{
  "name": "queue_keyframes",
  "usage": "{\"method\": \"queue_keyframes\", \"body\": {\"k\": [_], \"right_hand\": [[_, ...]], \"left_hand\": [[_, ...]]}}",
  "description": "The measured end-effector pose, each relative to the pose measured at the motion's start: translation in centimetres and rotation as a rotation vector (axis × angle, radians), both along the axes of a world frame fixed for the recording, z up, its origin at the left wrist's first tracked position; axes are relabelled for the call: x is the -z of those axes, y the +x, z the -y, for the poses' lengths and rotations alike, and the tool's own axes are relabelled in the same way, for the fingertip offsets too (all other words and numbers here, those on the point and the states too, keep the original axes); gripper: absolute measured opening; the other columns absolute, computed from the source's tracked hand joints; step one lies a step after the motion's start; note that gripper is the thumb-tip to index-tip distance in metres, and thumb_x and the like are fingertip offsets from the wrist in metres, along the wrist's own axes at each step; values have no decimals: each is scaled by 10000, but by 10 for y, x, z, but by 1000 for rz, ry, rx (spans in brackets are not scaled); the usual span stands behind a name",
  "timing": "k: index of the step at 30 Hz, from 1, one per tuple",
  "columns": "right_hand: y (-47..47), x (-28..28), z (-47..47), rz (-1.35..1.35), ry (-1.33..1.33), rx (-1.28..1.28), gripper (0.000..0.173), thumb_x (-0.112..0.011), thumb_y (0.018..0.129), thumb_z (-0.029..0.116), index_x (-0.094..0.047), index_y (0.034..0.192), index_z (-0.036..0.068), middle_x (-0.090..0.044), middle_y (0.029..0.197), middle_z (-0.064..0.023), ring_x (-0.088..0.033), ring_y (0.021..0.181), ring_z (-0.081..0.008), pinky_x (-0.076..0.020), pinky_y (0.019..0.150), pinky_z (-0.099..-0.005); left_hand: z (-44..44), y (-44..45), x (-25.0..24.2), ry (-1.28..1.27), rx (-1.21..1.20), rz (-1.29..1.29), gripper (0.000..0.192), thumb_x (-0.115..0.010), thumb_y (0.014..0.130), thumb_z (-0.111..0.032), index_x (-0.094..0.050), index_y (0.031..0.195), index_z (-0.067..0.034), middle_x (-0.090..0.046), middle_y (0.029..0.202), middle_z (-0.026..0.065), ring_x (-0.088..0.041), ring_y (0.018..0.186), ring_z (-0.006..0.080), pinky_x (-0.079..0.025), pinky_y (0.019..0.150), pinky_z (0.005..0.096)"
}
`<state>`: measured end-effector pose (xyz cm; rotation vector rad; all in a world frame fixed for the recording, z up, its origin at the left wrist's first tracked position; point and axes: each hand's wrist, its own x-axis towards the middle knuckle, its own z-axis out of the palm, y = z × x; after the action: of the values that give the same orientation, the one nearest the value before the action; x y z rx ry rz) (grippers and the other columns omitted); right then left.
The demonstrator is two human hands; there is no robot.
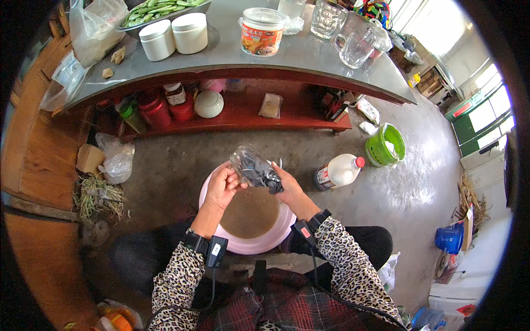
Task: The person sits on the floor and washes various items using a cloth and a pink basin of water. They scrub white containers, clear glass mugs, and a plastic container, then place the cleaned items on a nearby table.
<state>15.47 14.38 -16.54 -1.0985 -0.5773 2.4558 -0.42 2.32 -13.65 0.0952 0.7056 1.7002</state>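
Observation:
Both hands hold a clear plastic bag [253, 167] with dark contents over a pink basin [248, 245]. My left hand [221, 186] pinches the bag's left end, fingers curled. My right hand [287, 186] grips its lower right part, where the dark contents bunch up. What the dark stuff is, I cannot tell. Cloudy brown liquid [248, 215] fills the basin between my knees. A thin metal handle [280, 162] shows just behind my right fingers. To the right of the basin, a large plastic jug with a red cap [341, 171] rests on the concrete floor.
Ahead stands a metal-topped table [223, 53] with white jars [189, 34], a labelled plastic tub [262, 33], glass mugs [356, 47] and a tray of green beans [153, 10]. Its red lower shelf [244, 107] holds jars. A green bucket [385, 145] is right; dried stalks [99, 198] lie left.

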Motion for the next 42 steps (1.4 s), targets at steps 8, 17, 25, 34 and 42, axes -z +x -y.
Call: {"method": "queue_keyframes", "body": {"k": [8,17,25,34,42], "right_hand": [[3,-12,-8,-220,53,8,382,-546,883,328,-578,999,-34,-645,940,-141,-628,831,-235,-508,786,-354],[3,-49,-1,-85,234,191,190,-624,846,252,-550,800,84,-596,729,-56,-603,662,-176,-513,631,-326],[-31,-78,51,345,1546,222,240,-725,720,173,-578,845,30,-571,865,-81,-564,799,-205,-450,730,-286],[-34,-44,-8,594,1150,66,265,-634,824,281,-589,785,23,-568,721,-47,-546,648,-133,-443,632,-271],[-20,-33,16,146,517,217,340,-565,882,347,-554,970,18,-566,852,-22,-532,762,-101,-451,692,-266]], "left_hand": [[11,-23,4,-143,-122,-33,60,-465,804,-79,-461,770,-128,-363,531,-52,-311,404,66,-371,532,295],[14,-20,11,-240,-152,-161,346,-468,769,-34,-545,1107,-29,-392,542,-41,-321,385,62,-380,430,295],[9,11,-3,-269,-44,-354,370,-490,762,-13,-523,1130,-32,-468,600,-11,-381,429,71,-405,406,253],[12,15,-7,-286,25,-287,413,-483,744,6,-514,1155,-15,-446,583,-21,-352,416,65,-395,409,261],[9,6,-10,-173,-97,-141,365,-463,757,8,-566,1098,-71,-361,543,-43,-305,407,56,-332,392,243]]}}
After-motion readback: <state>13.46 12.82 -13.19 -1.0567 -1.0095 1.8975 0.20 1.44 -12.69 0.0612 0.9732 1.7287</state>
